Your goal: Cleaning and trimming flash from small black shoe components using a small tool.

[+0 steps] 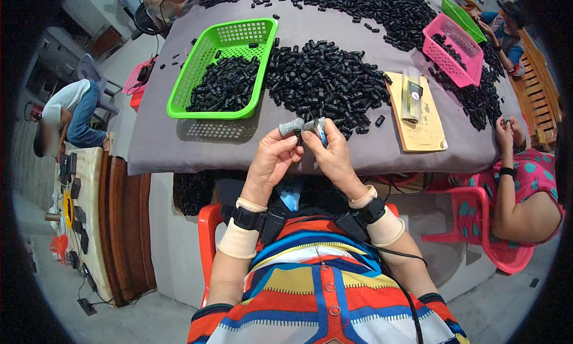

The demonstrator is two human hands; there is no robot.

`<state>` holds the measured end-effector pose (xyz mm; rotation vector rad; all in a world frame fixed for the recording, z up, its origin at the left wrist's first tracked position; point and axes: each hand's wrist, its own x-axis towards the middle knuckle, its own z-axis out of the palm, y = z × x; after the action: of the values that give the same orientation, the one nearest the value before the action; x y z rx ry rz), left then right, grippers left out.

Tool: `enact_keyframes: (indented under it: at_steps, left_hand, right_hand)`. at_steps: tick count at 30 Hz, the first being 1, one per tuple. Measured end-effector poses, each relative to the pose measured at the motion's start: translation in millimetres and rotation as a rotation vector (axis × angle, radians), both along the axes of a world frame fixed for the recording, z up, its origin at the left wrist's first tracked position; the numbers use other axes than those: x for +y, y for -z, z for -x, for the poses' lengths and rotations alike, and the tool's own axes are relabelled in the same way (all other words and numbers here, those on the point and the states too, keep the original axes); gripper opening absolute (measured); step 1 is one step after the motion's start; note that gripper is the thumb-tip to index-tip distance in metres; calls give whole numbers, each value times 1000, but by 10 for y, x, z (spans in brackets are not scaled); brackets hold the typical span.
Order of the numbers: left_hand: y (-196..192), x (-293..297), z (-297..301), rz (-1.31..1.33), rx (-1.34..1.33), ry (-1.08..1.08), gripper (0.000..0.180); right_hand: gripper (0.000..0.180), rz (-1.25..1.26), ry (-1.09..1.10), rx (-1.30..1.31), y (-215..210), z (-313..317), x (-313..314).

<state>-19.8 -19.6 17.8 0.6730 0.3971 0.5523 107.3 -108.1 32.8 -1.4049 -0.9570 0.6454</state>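
Observation:
Both my hands meet just over the near edge of the cloth-covered table. My left hand [276, 160] is closed in a pinch, with a grey cover [291, 127] on a fingertip. What it pinches is mostly hidden; something small and dark shows by the fingertips. A small blue and silver tool [322, 133] sits in my right hand [334, 159], whose thumb presses against it; its exact kind is not clear. Right beyond my fingers lies a heap of small black cylindrical parts [325, 81]. More such parts half fill the green plastic basket [179, 102] to the left.
A yellowish pad [427, 138] carries a clear plastic case [412, 96] right of the heap. Farther right stands a pink basket [471, 69] among more black parts. A person in a pink dotted garment [537, 177] sits at right. Grey cloth covers the table [161, 141].

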Motion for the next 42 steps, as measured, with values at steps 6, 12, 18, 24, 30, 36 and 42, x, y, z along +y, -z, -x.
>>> enact_keyframes:
  at_steps: [6,12,18,24,30,36,42]
  left_hand:
    - [-55,-15,-6,-10,26,34,24]
    - [-56,10,-32,-62,-15,59,24]
    - [-38,48,-123,1,-3,57,24]
    - [1,26,-127,33,-60,29,23]
    - [63,84,-96,56,-79,19,23]
    - [65,91,-68,101,-96,14,24]
    - [25,58,-71,80,-66,8,25]
  right_hand:
    - [20,-2,-28,12,-38,-17,-17]
    - [18,-14,-14,-37,15,-7,9]
    - [20,-61,16,29,68,-7,27]
    - [15,-7,30,-58,81,-41,50]
    - [24,19,-14,19,-31,-48,-19]
    - [24,89,-26,-315,-79,-101,-120]
    - [21,-9,-42,-412,-67,-63,-108]
